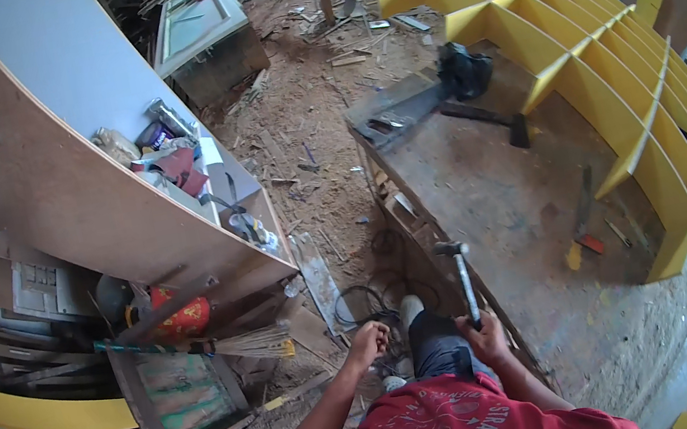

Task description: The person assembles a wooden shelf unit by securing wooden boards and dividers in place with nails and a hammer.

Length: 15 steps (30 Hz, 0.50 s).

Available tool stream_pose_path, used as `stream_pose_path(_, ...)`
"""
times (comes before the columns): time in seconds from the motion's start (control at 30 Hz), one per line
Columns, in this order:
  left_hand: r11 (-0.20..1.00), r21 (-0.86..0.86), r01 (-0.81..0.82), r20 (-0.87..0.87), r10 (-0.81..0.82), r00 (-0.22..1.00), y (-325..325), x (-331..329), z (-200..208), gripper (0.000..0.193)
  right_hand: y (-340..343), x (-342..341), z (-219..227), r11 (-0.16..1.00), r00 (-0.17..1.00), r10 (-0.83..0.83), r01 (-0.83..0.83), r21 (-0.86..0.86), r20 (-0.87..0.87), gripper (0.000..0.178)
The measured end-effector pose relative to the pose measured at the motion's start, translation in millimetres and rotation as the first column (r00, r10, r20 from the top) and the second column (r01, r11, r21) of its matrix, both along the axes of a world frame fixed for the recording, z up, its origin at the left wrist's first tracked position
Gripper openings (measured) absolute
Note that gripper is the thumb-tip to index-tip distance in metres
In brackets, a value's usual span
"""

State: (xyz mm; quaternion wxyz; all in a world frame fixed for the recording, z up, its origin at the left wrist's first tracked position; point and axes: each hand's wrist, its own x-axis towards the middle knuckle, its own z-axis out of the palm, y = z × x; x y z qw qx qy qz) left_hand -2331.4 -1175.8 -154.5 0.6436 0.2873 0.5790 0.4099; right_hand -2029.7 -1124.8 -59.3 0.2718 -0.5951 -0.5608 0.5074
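Observation:
My right hand (486, 339) is wrapped round the dark grip of a hammer (465, 278), whose metal head points away from me beside the edge of the worktable (528, 219). My left hand (370, 344) hangs in front of me with its fingers curled together; whether anything small is inside them cannot be seen. A yellow lattice frame (580, 44) of crossed panels lies on the worktable at the right. Toward the table's far end are a handsaw (404, 116), a second dark-headed hammer (493, 122) and a black plastic bag (465, 69).
A tool with a red end (591, 244) lies near the frame. At left, a tall curved wooden panel unit (80, 178) holds cans and cloths. A broom (243, 346) lies below it. Cables (368, 300) coil by my feet on the debris-covered floor. A glazed door (200, 24) lies farther back.

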Motion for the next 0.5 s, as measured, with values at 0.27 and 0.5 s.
stream_pose_path(0.27,0.918,-0.105,-0.383,0.134,0.395,0.909,158,-117,11,0.026,246,-141,-12,0.992,0.978,0.126,-0.127,0.007,-0.164,0.04)
stream_pose_path(0.5,0.927,0.193,-0.323,0.169,0.292,0.941,381,-209,135,0.029,428,-301,64,0.949,0.924,0.315,-0.306,0.075,-0.217,0.042)
